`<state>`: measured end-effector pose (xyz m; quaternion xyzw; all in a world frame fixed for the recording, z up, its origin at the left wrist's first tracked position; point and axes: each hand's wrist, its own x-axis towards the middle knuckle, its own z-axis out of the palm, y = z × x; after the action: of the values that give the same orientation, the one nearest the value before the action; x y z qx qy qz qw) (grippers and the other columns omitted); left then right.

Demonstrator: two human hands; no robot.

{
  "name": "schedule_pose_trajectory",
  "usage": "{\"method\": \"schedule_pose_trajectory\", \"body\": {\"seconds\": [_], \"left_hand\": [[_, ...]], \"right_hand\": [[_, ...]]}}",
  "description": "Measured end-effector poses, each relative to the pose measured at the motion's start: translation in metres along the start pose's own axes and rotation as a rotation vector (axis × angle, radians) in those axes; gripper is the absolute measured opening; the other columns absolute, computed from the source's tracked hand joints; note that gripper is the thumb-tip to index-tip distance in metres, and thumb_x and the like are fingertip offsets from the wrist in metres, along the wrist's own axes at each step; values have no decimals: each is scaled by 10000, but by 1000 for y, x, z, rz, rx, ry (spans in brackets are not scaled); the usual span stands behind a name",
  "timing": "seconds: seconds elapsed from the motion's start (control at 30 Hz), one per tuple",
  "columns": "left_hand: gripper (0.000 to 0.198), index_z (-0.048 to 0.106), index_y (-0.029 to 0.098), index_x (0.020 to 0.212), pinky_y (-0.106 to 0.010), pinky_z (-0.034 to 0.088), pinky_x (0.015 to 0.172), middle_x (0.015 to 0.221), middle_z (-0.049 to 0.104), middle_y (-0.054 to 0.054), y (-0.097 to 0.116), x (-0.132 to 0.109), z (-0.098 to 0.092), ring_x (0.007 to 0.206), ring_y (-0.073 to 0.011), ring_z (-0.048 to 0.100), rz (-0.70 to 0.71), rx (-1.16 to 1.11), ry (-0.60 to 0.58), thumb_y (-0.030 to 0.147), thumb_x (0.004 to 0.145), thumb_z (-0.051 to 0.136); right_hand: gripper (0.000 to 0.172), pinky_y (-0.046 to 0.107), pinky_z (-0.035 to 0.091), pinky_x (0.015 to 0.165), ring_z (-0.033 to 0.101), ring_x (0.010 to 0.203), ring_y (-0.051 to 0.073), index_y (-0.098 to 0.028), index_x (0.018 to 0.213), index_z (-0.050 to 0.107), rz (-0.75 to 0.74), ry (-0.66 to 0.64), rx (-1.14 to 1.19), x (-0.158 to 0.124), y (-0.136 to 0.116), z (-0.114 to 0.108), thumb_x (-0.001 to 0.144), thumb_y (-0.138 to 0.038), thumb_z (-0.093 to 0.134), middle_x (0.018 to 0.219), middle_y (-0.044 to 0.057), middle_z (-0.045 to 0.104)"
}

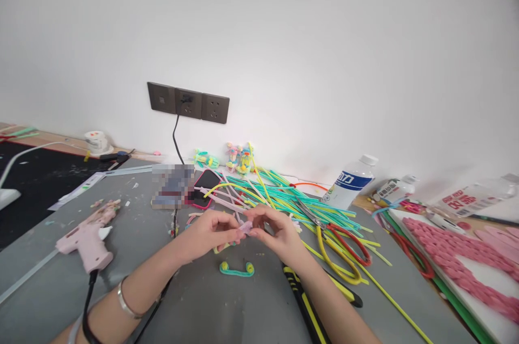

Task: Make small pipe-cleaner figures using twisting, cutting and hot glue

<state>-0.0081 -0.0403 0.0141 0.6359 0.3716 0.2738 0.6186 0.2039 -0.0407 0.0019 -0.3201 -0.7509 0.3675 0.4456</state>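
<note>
My left hand (211, 230) and my right hand (278, 233) meet over the grey table (227, 306), fingers pinched together on a small pink pipe cleaner piece (245, 228). Just below the hands lies a green pipe cleaner shape with two yellow curled ends (237, 269). A heap of green and yellow pipe cleaners (284, 198) spreads out behind and to the right of my right hand. Scissors with one red and one yellow handle loop (343, 249) lie on that heap.
A pink glue gun (87, 238) rests at the left, its cord running toward me. A phone (205, 184) lies near the wall sockets (188, 103). Water bottles (351, 182) and a board of pink twisted pieces (458, 257) sit at the right. A yellow-black tool (304, 301) lies under my right forearm.
</note>
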Motion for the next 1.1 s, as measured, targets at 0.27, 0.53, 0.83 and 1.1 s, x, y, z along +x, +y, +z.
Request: {"method": "schedule_pose_trajectory", "body": {"seconds": [0.27, 0.53, 0.83, 1.1], "left_hand": [[409, 578, 149, 680, -222, 269, 505, 551, 469, 50, 1, 0, 1, 494, -78, 373, 12, -34, 24, 514, 848, 650], [386, 600, 139, 677, -223, 281, 507, 611, 508, 28, 0, 3, 0, 518, -78, 400, 29, -49, 23, 489, 824, 675], [429, 610, 140, 665, -224, 281, 475, 578, 517, 20, 2, 3, 3, 486, -80, 412, 27, -112, 59, 543, 778, 705], [422, 621, 136, 667, -220, 271, 473, 569, 517, 19, 4, 2, 4, 498, -81, 416, 22, -152, 83, 535, 743, 735]], "right_hand": [[148, 273, 498, 635, 596, 673, 146, -216, 998, 664, -50, 23, -107, -4, -3, 13, 897, -321, 689, 825, 29, 648], [195, 277, 510, 625, 602, 654, 144, -211, 1021, 674, -84, 116, -90, -2, -1, 12, 890, -353, 699, 824, 35, 675], [120, 275, 514, 607, 617, 631, 148, -211, 991, 702, -87, 152, -149, -2, -4, 10, 902, -280, 657, 789, 40, 712], [144, 266, 515, 627, 611, 654, 143, -213, 1003, 699, -67, 144, -94, -3, -5, 9, 891, -179, 616, 830, 44, 714]]}}
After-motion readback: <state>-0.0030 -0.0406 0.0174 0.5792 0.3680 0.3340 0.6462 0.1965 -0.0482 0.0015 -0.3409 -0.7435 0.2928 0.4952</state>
